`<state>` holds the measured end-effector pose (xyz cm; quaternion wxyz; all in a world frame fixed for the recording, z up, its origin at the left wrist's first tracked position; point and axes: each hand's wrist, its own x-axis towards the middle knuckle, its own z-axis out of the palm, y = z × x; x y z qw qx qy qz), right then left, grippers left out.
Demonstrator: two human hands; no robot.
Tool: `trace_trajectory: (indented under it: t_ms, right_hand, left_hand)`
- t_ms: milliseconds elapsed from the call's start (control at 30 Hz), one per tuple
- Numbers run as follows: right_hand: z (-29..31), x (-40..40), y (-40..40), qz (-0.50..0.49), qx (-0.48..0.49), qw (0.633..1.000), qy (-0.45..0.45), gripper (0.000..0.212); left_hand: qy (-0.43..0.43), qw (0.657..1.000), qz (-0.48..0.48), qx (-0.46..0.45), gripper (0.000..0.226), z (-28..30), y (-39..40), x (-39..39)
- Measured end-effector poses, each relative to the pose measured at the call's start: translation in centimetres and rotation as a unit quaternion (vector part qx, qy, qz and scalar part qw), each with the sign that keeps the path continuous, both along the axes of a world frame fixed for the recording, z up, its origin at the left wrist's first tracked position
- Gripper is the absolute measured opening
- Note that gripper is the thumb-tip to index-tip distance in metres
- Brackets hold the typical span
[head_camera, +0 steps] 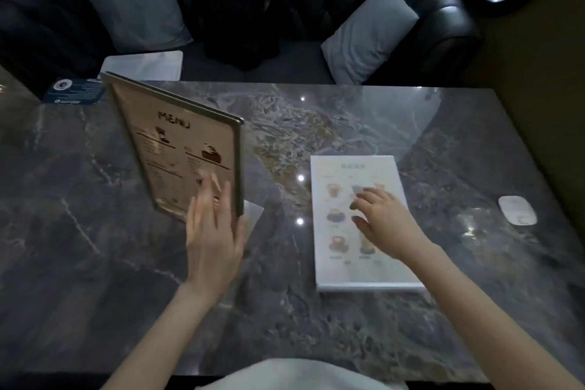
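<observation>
Left hand [213, 231] — grip released, fingers straight — at the upright menu [177, 142]; right hand [384, 218], grip loose and released, over the card [335, 269] flat on the table [95, 231].

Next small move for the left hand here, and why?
Probably close the left hand on the near corner of the standing menu to steady it. The menu stands tilted on the marble table, the fingers are straight beside that corner and grip nothing, and the right hand only rests on the flat drinks menu.
</observation>
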<state>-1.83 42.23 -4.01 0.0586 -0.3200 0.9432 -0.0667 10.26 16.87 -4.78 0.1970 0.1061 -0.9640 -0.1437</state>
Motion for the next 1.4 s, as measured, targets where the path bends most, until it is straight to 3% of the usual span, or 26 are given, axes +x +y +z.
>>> trace_trajectory:
  t_ms: [100, 200, 433, 600, 767, 867, 1000, 1100, 1267, 1400]
  right_hand:
    - [-2.2, 0.0, 5.7, -0.049, 0.035, 0.998, 0.008, 0.023]
    - [-4.3, 0.2, 9.9, -0.095, 0.066, 0.993, -0.011, 0.034]
    - [-7.0, 0.4, 13.3, -0.179, 0.066, 0.970, -0.149, 0.047]
    - [-7.7, -0.2, 14.1, -0.190, 0.013, 0.952, -0.238, 0.046]
    - [-7.9, -0.7, 14.0, -0.258, -0.115, 0.888, -0.363, 0.038]
    - [-8.0, -1.0, 13.9, -0.275, -0.154, 0.862, -0.397, 0.036]
    - [-7.7, -2.1, 13.8, -0.271, -0.151, 0.842, -0.441, 0.029]
    - [-7.1, -2.9, 13.6, -0.255, -0.132, 0.825, -0.486, 0.018]
    - [-7.0, -3.5, 13.5, -0.257, -0.129, 0.797, -0.532, 0.016]
    - [-6.6, -3.5, 13.5, -0.263, -0.124, 0.818, -0.497, 0.022]
  left_hand:
    - [-0.005, 0.996, -0.073, -0.044, 0.051, -1.1, 4.4, -0.7]
    - [-0.118, 0.984, -0.102, -0.083, 0.053, -3.0, 7.9, -2.5]
    - [-0.322, 0.946, -0.015, -0.029, 0.062, -7.5, 12.3, -4.8]
    - [-0.338, 0.938, 0.038, 0.064, 0.061, -8.2, 14.0, -5.2]
    - [-0.315, 0.915, 0.093, 0.233, 0.051, -8.0, 14.0, -5.9]
    - [-0.301, 0.880, 0.133, 0.342, 0.048, -7.9, 13.8, -6.1]
    - [-0.305, 0.806, 0.173, 0.477, 0.032, -8.1, 13.1, -6.2]
    - [-0.313, 0.796, 0.171, 0.489, 0.018, -8.1, 12.9, -6.6]
    - [-0.341, 0.797, 0.171, 0.468, 0.019, -7.4, 12.8, -7.1]
    - [-0.338, 0.805, 0.155, 0.462, 0.020, -6.8, 13.3, -7.4]
